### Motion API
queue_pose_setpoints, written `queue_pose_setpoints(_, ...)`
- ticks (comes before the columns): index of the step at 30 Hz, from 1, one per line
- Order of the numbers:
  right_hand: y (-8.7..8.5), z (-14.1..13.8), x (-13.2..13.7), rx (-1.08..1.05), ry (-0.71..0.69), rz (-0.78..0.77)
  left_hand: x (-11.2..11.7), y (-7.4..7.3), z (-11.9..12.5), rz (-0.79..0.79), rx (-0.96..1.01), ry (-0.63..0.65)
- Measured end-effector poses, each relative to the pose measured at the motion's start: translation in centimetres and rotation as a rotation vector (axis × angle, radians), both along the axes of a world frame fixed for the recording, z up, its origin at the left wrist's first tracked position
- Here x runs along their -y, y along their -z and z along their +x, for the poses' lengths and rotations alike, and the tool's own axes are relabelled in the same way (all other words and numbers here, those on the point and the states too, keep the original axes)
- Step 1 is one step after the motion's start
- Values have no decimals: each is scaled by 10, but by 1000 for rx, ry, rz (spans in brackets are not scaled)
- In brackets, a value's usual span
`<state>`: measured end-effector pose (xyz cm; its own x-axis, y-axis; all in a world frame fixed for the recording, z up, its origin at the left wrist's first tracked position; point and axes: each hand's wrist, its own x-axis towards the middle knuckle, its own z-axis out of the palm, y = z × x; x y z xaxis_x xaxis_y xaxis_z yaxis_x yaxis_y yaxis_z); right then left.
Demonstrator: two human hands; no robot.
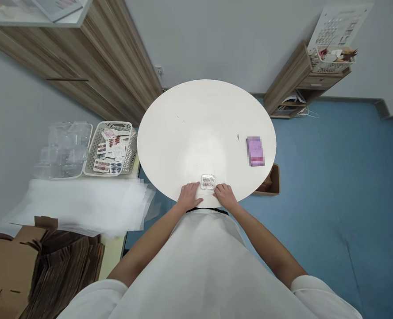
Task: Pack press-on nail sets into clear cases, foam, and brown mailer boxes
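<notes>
A small clear plastic case (207, 182) with several coloured pieces inside lies near the front edge of the round white table (196, 128). My left hand (189, 195) rests on the table just left of the case, its fingertips touching the case's left edge. My right hand (225, 195) rests just right of it, fingers curled toward the case's right edge. Both hands lie knuckles up with fingers bent, framing the case between them. A purple box (255, 151) lies at the table's right side, well away from both hands.
A white mesh basket (112, 149) of small packets and stacked clear plastic trays (63, 148) stand to the left, above a pile of clear sheets (83, 208). Flat cardboard pieces (33, 266) lie at lower left. A brown box (270, 181) sits under the table's right edge. Wooden shelves (299, 84) stand behind.
</notes>
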<state>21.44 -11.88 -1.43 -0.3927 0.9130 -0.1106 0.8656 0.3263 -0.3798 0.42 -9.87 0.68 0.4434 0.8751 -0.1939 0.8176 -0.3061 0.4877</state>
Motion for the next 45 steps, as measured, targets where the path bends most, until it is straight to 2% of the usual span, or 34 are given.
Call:
queue_pose_setpoints(4, -6, 4, -2, -36, -19, -59, -6, 0, -3, 47, -30, 64)
queue_pose_setpoints(7, -13, 7, -4, -90, -30, -109, -10, 1, -6, 84, -20, 174)
queue_pose_setpoints(10, -20, 6, -4, -114, -16, -129, -14, 2, -6, 96, -39, 281)
queue_pose_setpoints(13, -26, 0, 0, -88, 18, -123, -17, 2, -7, 105, -43, 320)
queue_pose_setpoints(20, -29, -21, 16, -118, 88, 22, -19, 2, -26, 53, 29, 305)
queue_pose_setpoints(25, -24, -32, 12, -178, 141, -24, -19, 0, -37, 55, 61, 295)
queue_pose_setpoints(31, -24, -32, 6, -183, 270, -107, -26, -4, -35, -59, 143, 108)
queue_pose_setpoints(36, -15, -39, -1, -170, 448, -29, -35, -2, -28, -153, 77, -44)
queue_pose_setpoints(39, -11, -45, -6, -75, 530, -25, -34, 0, -23, -125, 13, -94)
queue_pose_setpoints(41, -11, -47, -8, 4, 543, -24, -32, 0, -20, -64, -8, -78)
queue_pose_setpoints(43, -11, -47, -8, 55, 506, 36, -31, 0, -18, 36, -4, -29)
queue_pose_setpoints(45, -12, -46, -6, 69, 371, 115, -31, -1, -17, 133, 15, 43)
